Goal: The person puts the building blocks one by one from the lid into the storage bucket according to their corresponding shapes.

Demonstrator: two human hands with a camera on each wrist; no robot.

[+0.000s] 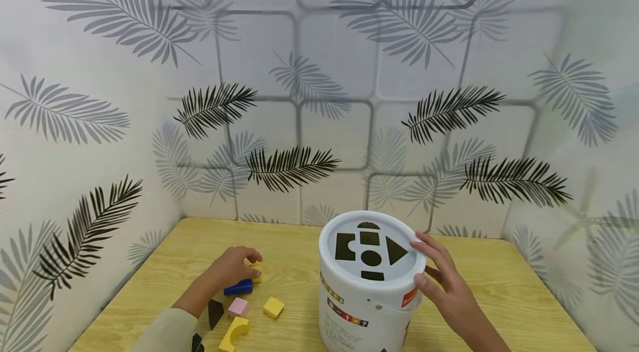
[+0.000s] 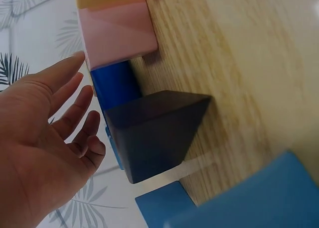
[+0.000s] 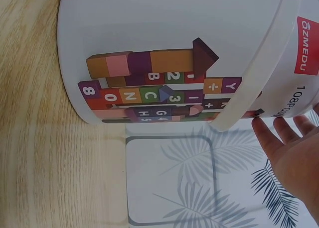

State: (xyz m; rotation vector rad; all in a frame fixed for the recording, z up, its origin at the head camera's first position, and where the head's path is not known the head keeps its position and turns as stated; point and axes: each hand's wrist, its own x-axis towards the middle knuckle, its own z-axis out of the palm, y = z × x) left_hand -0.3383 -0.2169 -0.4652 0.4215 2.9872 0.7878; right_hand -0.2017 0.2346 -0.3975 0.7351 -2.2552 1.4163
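Observation:
In the head view my left hand (image 1: 236,268) is low over the table, its fingers bent loosely beside a small yellow block (image 1: 256,273); contact is hard to tell. The left wrist view shows that hand (image 2: 55,123) with relaxed fingers and nothing visible in it. Near it lie a blue cylinder (image 1: 238,287), a pink cube (image 1: 238,307) and a dark triangular block (image 2: 154,136). My right hand (image 1: 444,282) rests extended fingers and thumb against the rim of a white bucket (image 1: 344,319). Its lid (image 1: 339,269) has several shaped holes, including a triangle and a circle.
A yellow square block (image 1: 273,307) and a yellow arch block (image 1: 233,334) lie left of the bucket. Blue blocks (image 2: 249,198) show close up in the left wrist view. Behind the wooden table (image 1: 294,246) stands a leaf-patterned wall (image 1: 339,136).

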